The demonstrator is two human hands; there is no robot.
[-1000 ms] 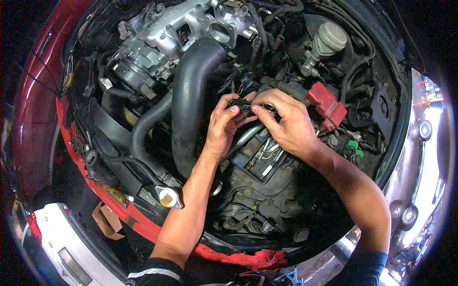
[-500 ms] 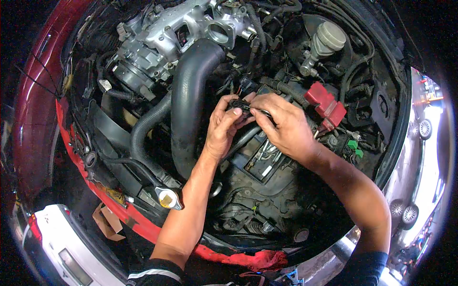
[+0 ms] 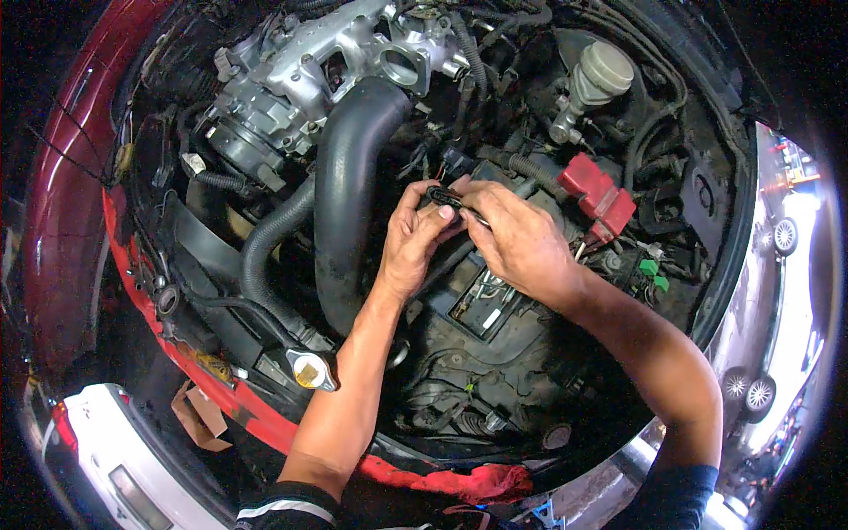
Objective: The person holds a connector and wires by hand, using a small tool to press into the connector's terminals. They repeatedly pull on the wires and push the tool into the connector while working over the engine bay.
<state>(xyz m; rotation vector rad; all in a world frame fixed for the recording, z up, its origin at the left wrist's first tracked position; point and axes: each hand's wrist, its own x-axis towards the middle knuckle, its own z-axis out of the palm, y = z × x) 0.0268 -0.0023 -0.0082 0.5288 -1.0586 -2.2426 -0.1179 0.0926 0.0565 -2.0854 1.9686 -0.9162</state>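
Note:
Between the thumb and fingers of my left hand point(image 3: 417, 231) is a small black electrical connector point(image 3: 441, 196). My right hand point(image 3: 521, 231) meets it from the other side, its thumb and index finger pinched on a thin dark piece point(image 3: 475, 215) at the connector's end. Whether that piece is a wire or a slim tool I cannot tell. Both hands are over the engine bay, to the right of a thick black air hose point(image 3: 346, 190). Under my right hand sits a black open tray point(image 3: 468, 318) with several thin metal pieces in it.
A red terminal cover point(image 3: 599, 199) and a fluid reservoir point(image 3: 603, 72) stand to the right. The silver intake manifold point(image 3: 305, 75) is at the back. A radiator cap point(image 3: 309, 369) lies beside my left forearm. Red cloth point(image 3: 468, 483) covers the front edge.
My hands stay almost in place, the connector turned slightly between the fingers. The whole view has shifted a little.

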